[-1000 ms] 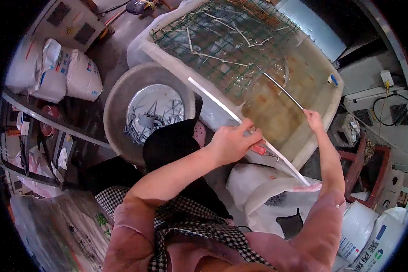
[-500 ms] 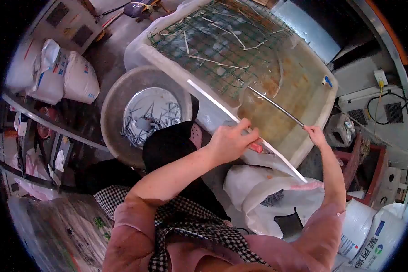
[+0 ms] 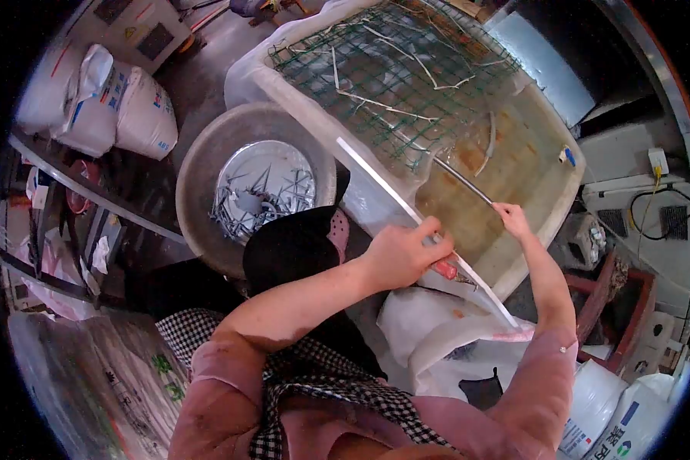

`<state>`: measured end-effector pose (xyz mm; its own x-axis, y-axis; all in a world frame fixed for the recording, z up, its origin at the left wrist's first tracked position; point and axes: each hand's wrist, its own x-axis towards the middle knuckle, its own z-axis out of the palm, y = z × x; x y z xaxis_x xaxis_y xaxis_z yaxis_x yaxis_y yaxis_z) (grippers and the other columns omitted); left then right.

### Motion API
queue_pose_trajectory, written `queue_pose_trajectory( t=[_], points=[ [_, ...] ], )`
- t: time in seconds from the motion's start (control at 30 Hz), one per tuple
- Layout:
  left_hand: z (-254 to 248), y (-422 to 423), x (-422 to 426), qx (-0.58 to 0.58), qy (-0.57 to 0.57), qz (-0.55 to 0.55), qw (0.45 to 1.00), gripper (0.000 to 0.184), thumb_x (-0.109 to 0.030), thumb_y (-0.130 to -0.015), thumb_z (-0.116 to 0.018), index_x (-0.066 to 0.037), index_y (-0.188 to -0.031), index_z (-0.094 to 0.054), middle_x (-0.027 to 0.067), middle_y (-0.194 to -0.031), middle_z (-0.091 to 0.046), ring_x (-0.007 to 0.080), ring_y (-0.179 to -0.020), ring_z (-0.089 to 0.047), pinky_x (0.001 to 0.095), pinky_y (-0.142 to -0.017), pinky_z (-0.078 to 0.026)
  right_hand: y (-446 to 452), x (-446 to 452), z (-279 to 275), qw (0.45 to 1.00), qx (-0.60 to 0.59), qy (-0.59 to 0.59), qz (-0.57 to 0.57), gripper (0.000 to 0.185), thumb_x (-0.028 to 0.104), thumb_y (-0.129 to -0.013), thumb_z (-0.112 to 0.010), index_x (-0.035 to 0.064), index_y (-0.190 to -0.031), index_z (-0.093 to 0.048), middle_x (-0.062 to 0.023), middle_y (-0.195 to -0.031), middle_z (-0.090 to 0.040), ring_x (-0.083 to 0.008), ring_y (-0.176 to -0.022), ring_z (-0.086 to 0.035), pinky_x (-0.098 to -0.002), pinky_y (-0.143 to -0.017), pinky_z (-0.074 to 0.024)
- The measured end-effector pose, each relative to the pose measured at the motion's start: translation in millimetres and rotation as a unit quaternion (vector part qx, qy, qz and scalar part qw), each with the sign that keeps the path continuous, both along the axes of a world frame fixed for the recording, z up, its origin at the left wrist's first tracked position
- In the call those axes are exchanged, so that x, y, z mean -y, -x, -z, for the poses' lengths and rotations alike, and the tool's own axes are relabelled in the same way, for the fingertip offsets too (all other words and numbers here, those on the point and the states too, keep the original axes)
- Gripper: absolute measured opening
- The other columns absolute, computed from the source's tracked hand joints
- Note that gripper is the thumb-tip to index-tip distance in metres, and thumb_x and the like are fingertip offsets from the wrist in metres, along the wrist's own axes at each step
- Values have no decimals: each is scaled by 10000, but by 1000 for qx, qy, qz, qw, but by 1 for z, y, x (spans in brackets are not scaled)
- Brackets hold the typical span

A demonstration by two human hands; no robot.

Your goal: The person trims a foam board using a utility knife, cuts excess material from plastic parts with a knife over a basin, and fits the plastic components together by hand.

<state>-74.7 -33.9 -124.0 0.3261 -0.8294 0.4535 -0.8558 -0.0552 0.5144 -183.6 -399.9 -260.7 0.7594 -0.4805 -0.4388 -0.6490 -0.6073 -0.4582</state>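
Note:
My left hand [image 3: 408, 255] is closed around a red-handled tool [image 3: 444, 269], its working end hard to make out. That hand rests at a long narrow white strip [image 3: 383, 182] along the near side of a water tank [image 3: 299, 90]. My right hand [image 3: 511, 218], also closed, grips one end of a thin metal rod [image 3: 464, 182] over the tank. The rod slants left across the shallow brownish water, its far end by the edge of a green mesh [image 3: 402, 61]. Bent whitish strips [image 3: 391, 110] lie on the mesh.
A grey tub [image 3: 194, 180] at left holds a round pan [image 3: 257, 153] with grey spiky pieces. Below the tank, a white sack [image 3: 437, 376] gapes. Full sacks [image 3: 147, 115] stand upper left, others [image 3: 594, 399] lower right. A reddish frame [image 3: 636, 322] sits at right.
My right hand has moved left over the tank with the rod, and less of the rod shows. The whole view has shifted slightly. My left hand keeps its hold by the white strip.

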Motion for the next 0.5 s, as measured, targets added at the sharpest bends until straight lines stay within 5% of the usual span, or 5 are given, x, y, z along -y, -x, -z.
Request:
queue_pose_trajectory(
  t=[0.2,0.27,0.5],
  points=[
    [3,0,1,5,-4,-1,1000,230,-239,-735,-656,-142,-918,-556,69,-910,-497,217,-531,-570,308,-454,-474,-26,-23,26,1000,24,11,-1,431,416,-854,-528,14,-975,-625,-197,-860,-629,-269,-784,-613,-333,-723,-453],
    [0,1,2,5,2,-4,1000,241,-239,-730,-661,-146,-926,-556,72,-914,-498,221,-535,-574,310,-459,-479,-31,-36,31,989,145,-8,-20,408,391,-863,-524,12,-976,-624,-199,-869,-628,-284,-799,-611,-334,-727,-452],
    [3,3,0,-2,-3,-6,1000,250,-184,-685,-680,-158,-910,-573,77,-950,-503,237,-592,-599,331,-484,-495,35,-14,-24,999,4,-24,47,345,346,-858,-544,38,-982,-639,-134,-723,-617,-181,-651,-560,-310,-646,-442]
  ],
)
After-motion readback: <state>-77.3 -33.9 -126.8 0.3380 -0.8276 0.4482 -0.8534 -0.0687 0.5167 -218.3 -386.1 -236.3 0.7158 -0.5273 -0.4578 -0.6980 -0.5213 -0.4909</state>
